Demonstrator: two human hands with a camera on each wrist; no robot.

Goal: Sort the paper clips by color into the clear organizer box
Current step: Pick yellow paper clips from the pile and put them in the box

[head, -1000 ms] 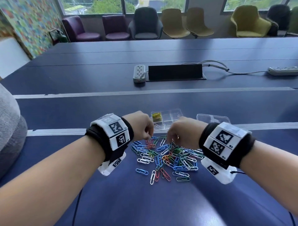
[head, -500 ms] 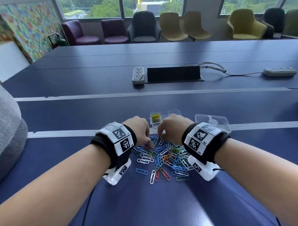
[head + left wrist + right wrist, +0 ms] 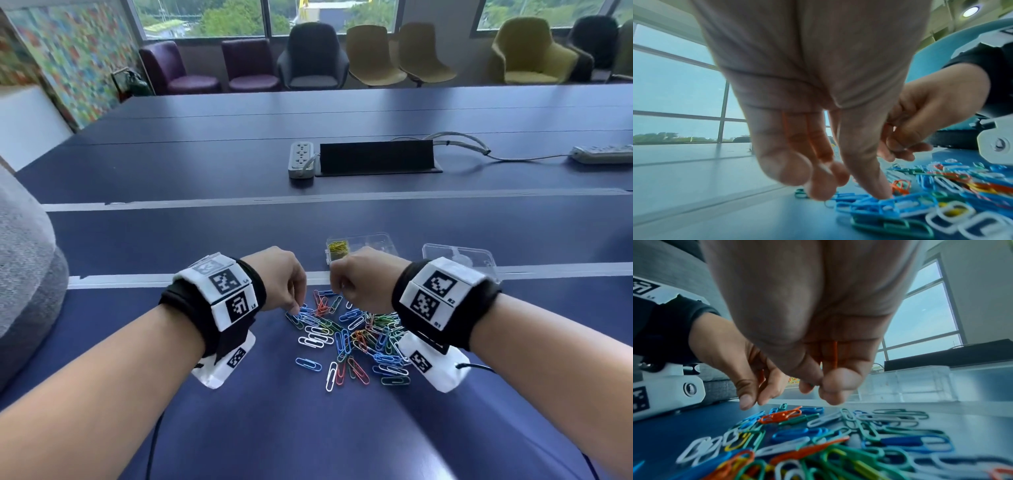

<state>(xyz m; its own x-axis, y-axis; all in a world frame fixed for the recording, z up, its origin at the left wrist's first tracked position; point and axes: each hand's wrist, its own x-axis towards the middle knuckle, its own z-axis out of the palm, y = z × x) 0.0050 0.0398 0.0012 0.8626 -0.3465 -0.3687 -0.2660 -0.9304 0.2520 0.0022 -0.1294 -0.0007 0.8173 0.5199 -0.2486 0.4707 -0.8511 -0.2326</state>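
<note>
- While bent low over the desk [image 3: 274,428], gripping with both hands at the far edge of the paper clips [image 3: 352,339].
- Left hand [image 3: 281,281]: fingers [image 3: 781,162] curled in, pinning thin orange clips [image 3: 786,129] against the palm; one fingertip down on a blue clip [image 3: 900,203] at the left rim of the heap.
- Right hand [image 3: 363,277]: fingers [image 3: 838,382] clenched round an orange clip [image 3: 835,353], held just above the heap and not touching it.
- Between the two sets of fingers, and slightly nearer than them: a small orange cluster [image 3: 322,306] lying on the desk among blue and green ones.
- Nearer than the fingers: the bulk of the loose heap, mixed blue, white, green, orange and yellow, overlapping, with a few strays apart at its near edge.
- Just beyond the right fingers: clear organizer box [image 3: 376,238], resting flat, with yellow clips [image 3: 337,248] in its far-left compartment; contents of the other compartments impossible to tell.
- Right of the right fingers, beside the box: clear lid [image 3: 459,257], lying flat, partly hidden by the wrist band.
- Well beyond the fingers: a power strip [image 3: 301,159] beside a black panel [image 3: 376,157].
</note>
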